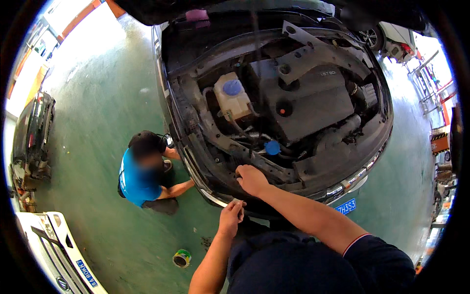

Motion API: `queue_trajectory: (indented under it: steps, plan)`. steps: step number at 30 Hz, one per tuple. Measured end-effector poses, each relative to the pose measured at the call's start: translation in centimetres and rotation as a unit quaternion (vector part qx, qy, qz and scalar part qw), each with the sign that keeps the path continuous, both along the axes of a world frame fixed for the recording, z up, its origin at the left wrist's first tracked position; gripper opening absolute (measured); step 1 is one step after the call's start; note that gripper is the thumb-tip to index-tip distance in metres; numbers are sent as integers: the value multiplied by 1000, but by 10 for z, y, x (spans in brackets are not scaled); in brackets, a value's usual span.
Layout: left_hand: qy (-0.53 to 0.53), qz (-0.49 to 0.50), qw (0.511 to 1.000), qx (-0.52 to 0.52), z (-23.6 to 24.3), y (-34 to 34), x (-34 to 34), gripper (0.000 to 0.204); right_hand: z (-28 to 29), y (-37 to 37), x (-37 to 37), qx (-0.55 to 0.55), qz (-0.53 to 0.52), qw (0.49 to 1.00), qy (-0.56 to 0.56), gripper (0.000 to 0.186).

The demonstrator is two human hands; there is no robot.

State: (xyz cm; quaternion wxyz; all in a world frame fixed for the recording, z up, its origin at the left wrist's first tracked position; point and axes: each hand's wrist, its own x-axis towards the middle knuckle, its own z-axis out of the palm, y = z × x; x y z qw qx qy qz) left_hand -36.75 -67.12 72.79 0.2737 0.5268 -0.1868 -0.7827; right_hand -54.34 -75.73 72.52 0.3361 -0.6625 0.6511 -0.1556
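My right hand [252,181] reaches over the front of the car's open engine bay, its fingers curled down against the dark front trim [220,164]. Whatever those fingers grip, if anything, is hidden beneath them. Lower and to the left, my left hand [230,218] is closed in a pinch just outside the front bumper [210,196]. A small object may sit at its fingertips, too small to name. Just beyond my right hand is a blue round cap [272,148]. Farther back are a whitish fluid reservoir [234,100] with a blue lid and a black engine cover [313,98].
At the car's left front corner a person [147,171] in a blue shirt crouches, both hands at the bumper. An open can [181,258] stands on the green floor [107,147]. A detached white bumper [58,250] lies lower left; a dark one [33,137] stands behind it.
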Motion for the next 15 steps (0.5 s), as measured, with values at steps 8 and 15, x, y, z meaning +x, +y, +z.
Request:
queue_trajectory:
  steps: [8,15]
  plan:
    - [-5,-10,998,61,-21,21,69,23,-2,-13,21,-5,84,985,154,20]
    - [1,-9,998,63,-21,7,90,23,-1,-6,17,-10,43,993,107,27]
